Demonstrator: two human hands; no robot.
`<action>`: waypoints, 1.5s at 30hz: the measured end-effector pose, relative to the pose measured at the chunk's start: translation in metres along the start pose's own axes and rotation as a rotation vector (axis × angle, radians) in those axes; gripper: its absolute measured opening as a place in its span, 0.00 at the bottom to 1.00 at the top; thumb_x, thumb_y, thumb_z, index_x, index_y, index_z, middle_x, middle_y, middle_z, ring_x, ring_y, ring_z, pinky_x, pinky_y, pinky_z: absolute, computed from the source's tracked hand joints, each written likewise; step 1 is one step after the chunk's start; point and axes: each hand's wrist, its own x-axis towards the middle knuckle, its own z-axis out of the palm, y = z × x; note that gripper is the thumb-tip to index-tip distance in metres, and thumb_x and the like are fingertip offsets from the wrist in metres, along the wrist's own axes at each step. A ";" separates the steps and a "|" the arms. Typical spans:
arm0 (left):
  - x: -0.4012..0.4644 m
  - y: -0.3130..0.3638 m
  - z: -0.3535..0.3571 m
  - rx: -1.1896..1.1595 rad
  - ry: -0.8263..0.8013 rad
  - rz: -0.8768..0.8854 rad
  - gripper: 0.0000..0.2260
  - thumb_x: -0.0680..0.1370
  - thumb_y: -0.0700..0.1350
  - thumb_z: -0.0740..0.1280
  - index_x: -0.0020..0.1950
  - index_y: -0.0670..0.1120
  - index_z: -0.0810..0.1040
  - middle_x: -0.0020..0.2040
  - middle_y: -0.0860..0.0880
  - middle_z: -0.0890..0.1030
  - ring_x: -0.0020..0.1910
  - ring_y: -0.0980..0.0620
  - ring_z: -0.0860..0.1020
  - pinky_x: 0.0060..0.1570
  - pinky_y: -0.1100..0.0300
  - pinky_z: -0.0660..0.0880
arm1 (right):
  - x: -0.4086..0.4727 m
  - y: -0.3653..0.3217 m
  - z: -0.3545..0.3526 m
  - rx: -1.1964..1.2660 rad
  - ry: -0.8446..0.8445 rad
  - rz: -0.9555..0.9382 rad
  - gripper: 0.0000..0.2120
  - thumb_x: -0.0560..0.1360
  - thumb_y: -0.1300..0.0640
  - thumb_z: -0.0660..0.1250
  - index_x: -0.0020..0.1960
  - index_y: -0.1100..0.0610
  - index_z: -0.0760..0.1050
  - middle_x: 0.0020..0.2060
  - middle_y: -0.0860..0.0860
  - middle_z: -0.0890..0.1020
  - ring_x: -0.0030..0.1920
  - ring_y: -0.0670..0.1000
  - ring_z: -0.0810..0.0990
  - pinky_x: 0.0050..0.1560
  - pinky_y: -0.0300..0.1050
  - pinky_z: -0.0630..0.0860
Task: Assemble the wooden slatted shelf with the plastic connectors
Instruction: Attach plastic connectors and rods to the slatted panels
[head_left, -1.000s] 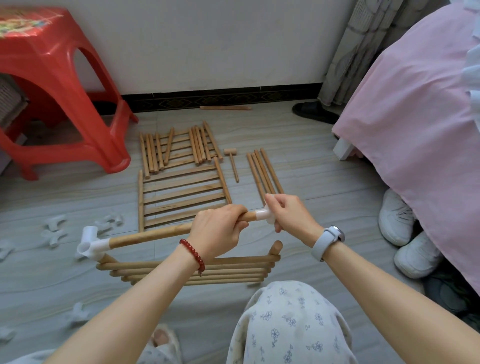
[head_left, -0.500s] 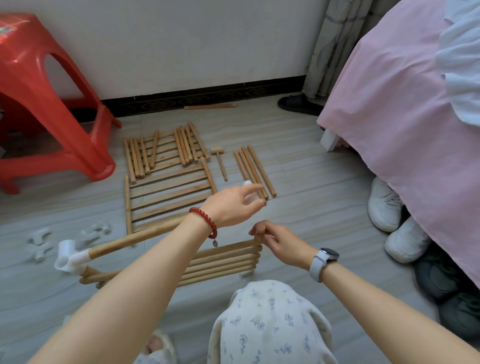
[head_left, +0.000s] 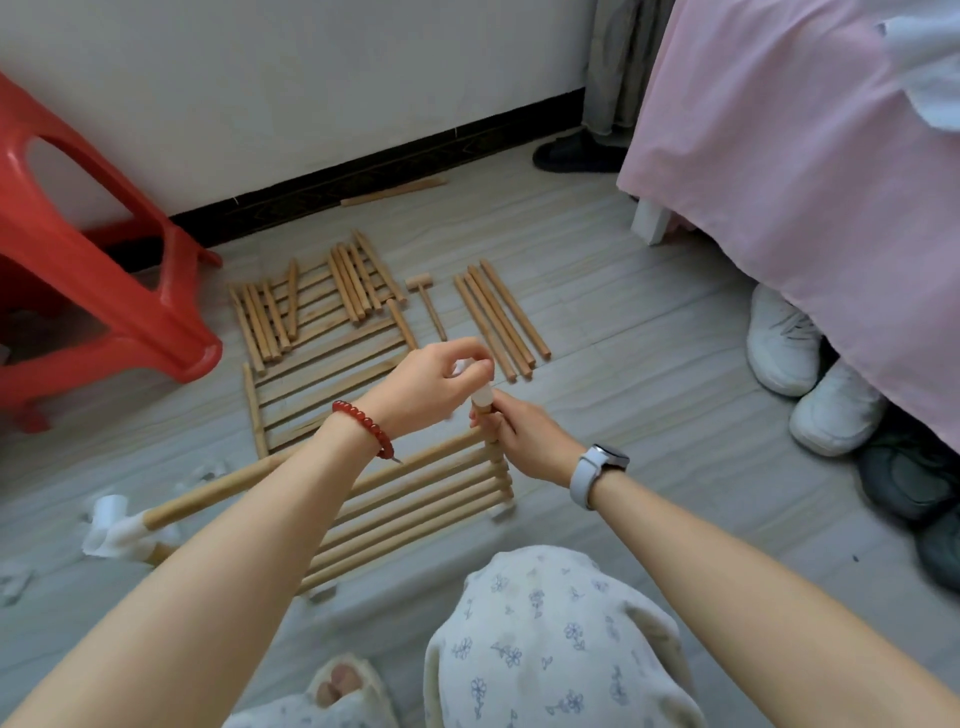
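Fingers of left hand (head_left: 434, 382) pinch white connector (head_left: 482, 396) atop the slatted panel (head_left: 415, 499) post; right hand (head_left: 524, 439) grips that post just below.

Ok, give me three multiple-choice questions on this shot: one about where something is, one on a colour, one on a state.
1. Where does the small wooden mallet lie?
A. on the stool
B. on the floor between the rod piles
C. on the bed

2. What colour is the stool?
A. red
B. blue
C. green

3. What is the right hand doing?
A. resting open
B. holding a shoe
C. gripping the panel's end post

Answers: 1 B, it lies on floorboards between the rod groups. 2 A, its plastic legs are red. 3 C, its fingers curl round the slatted panel's post, under the white connector.
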 end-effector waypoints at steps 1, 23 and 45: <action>0.001 -0.001 0.000 -0.011 -0.009 -0.013 0.06 0.81 0.46 0.58 0.48 0.49 0.74 0.29 0.55 0.71 0.20 0.61 0.67 0.23 0.71 0.62 | -0.002 0.001 -0.001 -0.003 -0.002 -0.008 0.11 0.80 0.60 0.52 0.55 0.61 0.72 0.48 0.57 0.79 0.48 0.58 0.77 0.50 0.54 0.74; -0.051 -0.004 -0.046 -0.164 0.562 -0.006 0.27 0.74 0.66 0.53 0.34 0.46 0.77 0.27 0.55 0.73 0.27 0.54 0.69 0.32 0.60 0.65 | 0.020 -0.065 -0.043 0.037 0.153 -0.276 0.08 0.80 0.60 0.59 0.56 0.59 0.74 0.41 0.41 0.74 0.40 0.37 0.73 0.43 0.31 0.69; -0.154 -0.098 -0.002 -0.475 0.683 -0.766 0.11 0.80 0.37 0.54 0.60 0.44 0.71 0.59 0.45 0.71 0.51 0.51 0.70 0.49 0.59 0.67 | 0.022 -0.136 0.075 -0.894 -0.548 -0.454 0.16 0.79 0.42 0.55 0.48 0.54 0.70 0.39 0.47 0.75 0.39 0.51 0.73 0.38 0.46 0.69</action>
